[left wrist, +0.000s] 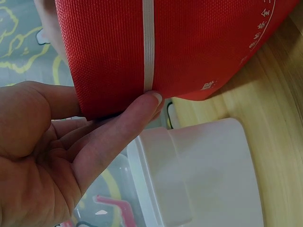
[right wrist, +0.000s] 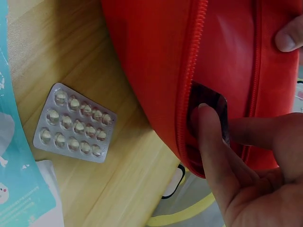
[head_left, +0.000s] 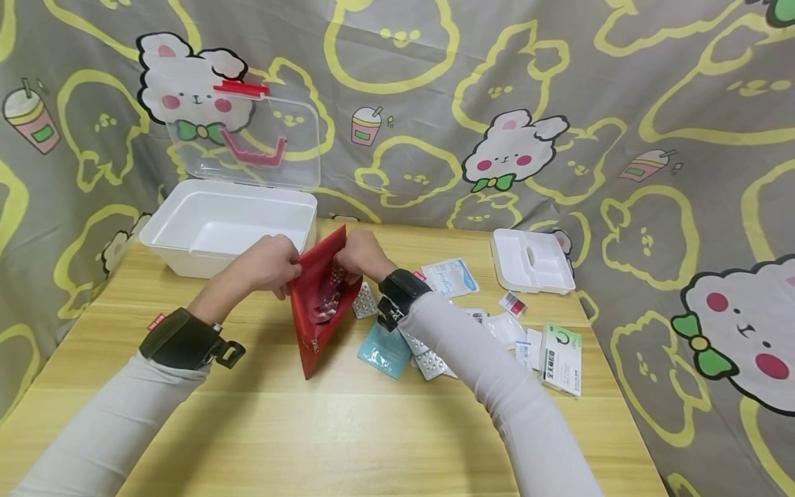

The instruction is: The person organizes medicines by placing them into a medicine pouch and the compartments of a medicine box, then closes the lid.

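A red zippered pouch point(head_left: 312, 273) stands tilted on the table with its mouth unzipped. My left hand point(head_left: 268, 264) grips its edge, thumb and fingers on either side of the red fabric point(left wrist: 109, 56). Reaching into the mouth, my right hand point(head_left: 363, 254) pinches a thin dark flat piece with rounded corners point(right wrist: 215, 98) between thumb and fingers; its lower part is hidden in the pouch. Shiny packs point(head_left: 328, 304) show inside the pouch in the head view. Beside it on the table lies a blister pack of pale tablets point(right wrist: 75, 124).
A white box point(head_left: 180, 257) with its clear lid point(head_left: 292, 148) raised stands back left. Around the right forearm lie a teal packet point(head_left: 384, 351), more blister packs point(head_left: 430, 364), a surgical packet point(head_left: 456, 276) and a green-white medicine box point(head_left: 562, 359). A white divided tray point(head_left: 506, 266) sits back right.
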`<state>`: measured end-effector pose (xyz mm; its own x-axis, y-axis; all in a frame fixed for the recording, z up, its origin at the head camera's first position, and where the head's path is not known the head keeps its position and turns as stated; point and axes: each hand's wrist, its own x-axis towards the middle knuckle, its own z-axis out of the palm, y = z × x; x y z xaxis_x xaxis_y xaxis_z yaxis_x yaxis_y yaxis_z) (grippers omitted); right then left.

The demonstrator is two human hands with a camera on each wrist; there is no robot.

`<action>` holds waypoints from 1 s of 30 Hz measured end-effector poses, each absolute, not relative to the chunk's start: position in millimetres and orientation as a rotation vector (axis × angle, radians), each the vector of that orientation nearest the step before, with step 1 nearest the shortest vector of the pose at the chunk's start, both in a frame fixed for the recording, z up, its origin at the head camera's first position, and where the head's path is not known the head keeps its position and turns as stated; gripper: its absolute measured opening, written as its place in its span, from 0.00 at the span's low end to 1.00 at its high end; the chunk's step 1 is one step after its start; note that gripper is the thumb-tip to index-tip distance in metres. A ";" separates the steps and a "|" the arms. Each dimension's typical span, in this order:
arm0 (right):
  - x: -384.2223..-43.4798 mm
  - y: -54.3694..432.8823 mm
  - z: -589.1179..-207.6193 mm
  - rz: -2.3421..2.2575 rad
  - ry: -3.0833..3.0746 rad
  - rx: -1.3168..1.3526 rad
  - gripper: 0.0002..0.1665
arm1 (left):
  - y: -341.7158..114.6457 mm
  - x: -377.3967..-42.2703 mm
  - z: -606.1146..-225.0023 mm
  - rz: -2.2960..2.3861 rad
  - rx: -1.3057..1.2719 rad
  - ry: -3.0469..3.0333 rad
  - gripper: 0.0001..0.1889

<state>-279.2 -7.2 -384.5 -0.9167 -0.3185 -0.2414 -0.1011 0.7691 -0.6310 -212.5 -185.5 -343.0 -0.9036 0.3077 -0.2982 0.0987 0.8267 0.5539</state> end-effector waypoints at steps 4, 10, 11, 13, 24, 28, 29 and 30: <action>-278.0 -8.3 -386.3 -0.901 2.652 -0.341 0.06 | -185.3 -212.4 -342.5 0.763 0.309 2.637 0.13; -276.1 -10.5 -386.6 -0.901 2.638 -0.326 0.07 | -185.2 -212.6 -342.6 0.761 0.314 2.636 0.13; -275.9 -11.0 -386.9 -0.893 2.641 -0.325 0.08 | -185.1 -212.7 -342.7 0.761 0.315 2.635 0.13; -275.5 -11.9 -387.5 -0.842 2.680 -0.340 0.08 | -184.9 -212.7 -342.8 0.763 0.314 2.634 0.13; -275.4 -10.5 -386.4 -0.659 2.828 -0.420 0.07 | -182.9 -212.7 -341.7 0.759 0.296 2.628 0.13; -276.8 -7.2 -386.1 -0.648 2.839 -0.434 0.07 | -182.7 -212.8 -341.8 0.758 0.293 2.624 0.13; -276.8 -6.5 -386.1 -0.656 2.835 -0.434 0.06 | -182.7 -212.9 -341.8 0.757 0.294 2.624 0.13; -276.8 -5.9 -386.0 -0.666 2.827 -0.430 0.06 | -182.8 -212.9 -341.9 0.757 0.295 2.624 0.13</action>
<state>-276.8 -5.9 -386.0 -0.9365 -0.3254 -0.1309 -0.2328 0.8557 -0.4622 -212.9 -182.8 -341.9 -0.9010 0.3029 -0.3105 0.0911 0.8320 0.5472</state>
